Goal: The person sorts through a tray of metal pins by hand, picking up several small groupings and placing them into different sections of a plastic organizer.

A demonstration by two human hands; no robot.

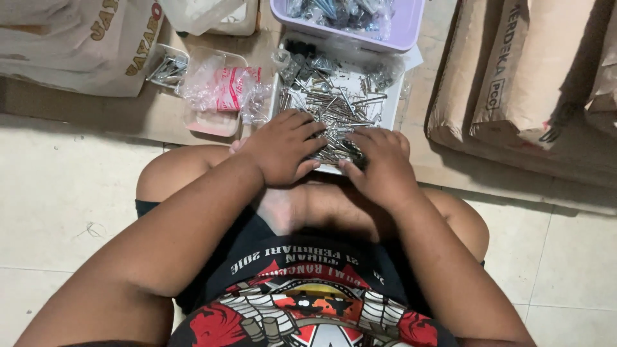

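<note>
From the head camera, the left hand [283,146] rests palm down, fingers spread, on a heap of metal screws [334,106] in a white tray [393,108]. The right hand [380,160], just beside it, curls over the heap's near edge; whether it pinches any cannot be told. Beyond both hands sits a lilac bin [405,32].

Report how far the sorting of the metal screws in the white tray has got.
Done: the lilac tub already holds bagged hardware, and a small clear container holds a few pieces. In hand: the left hand and right hand rest on the loose screws. Left: most of the white tray is full and unsorted.
</note>
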